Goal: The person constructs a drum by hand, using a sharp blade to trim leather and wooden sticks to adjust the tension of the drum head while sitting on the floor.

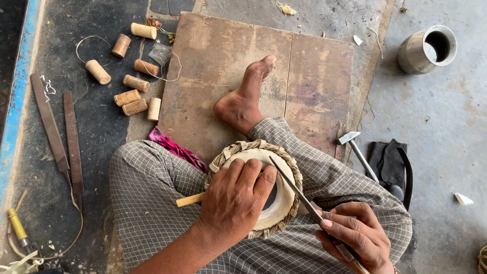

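A small round drum [281, 195] with a pale skin head and a braided leather rim rests in my lap between my checked-trousered legs. My left hand [236, 200] lies flat across the drum head, fingers spread over its dark centre patch. My right hand [355, 236] grips a long thin metal tool [297, 189], whose tip lies on the drum head near the far rim. A wooden peg [188, 200] sticks out from the drum's left side. My bare foot [243, 99] rests on a wooden board [314, 76].
Several wooden dowel pegs [133, 96] lie scattered at the upper left, two long files [63, 134] beside them. A small hammer [357, 152] and dark leather scraps [390, 162] lie to the right; a metal cup [426, 48] stands at the upper right. A pink cloth [172, 147] lies by my knee.
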